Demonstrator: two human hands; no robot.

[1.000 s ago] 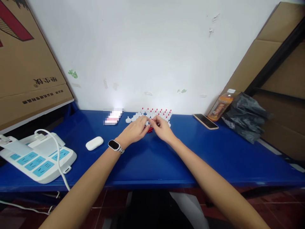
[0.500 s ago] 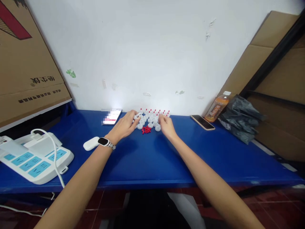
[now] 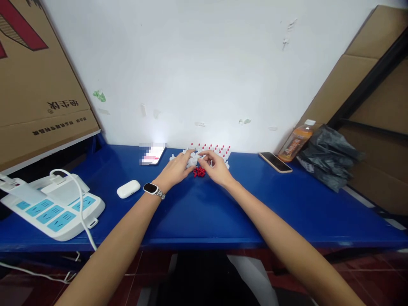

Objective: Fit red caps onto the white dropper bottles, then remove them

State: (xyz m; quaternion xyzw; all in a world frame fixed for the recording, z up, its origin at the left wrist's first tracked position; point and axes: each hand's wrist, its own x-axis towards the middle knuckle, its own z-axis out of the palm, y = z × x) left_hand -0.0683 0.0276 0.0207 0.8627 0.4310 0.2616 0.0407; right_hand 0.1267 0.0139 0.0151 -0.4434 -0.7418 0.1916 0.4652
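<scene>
A white plastic nozzle cap (image 3: 193,160) is between my two hands, just behind a small pile of red tip caps (image 3: 199,171). My left hand (image 3: 177,169) is closed round its left side. From the right, the bent fingers of my right hand (image 3: 216,168) meet at the cap; anything small between those fingertips is hidden. Behind my hands stand rows of white nozzle caps with red tips (image 3: 225,151). More plain white nozzle caps lie around and partly under my hands, one of them (image 3: 172,157) left of my left fingers.
A lit phone (image 3: 156,155) and a white earbud case (image 3: 128,189) lie to the left, with a power strip (image 3: 52,212) beyond. On the right are a dark-screened phone (image 3: 275,162), an orange drink bottle (image 3: 296,142) and a black plastic bag (image 3: 331,157). A wall stands behind the table.
My hands have come together, the right one moving left over the white nozzle caps to meet the left. The view has shifted slightly.
</scene>
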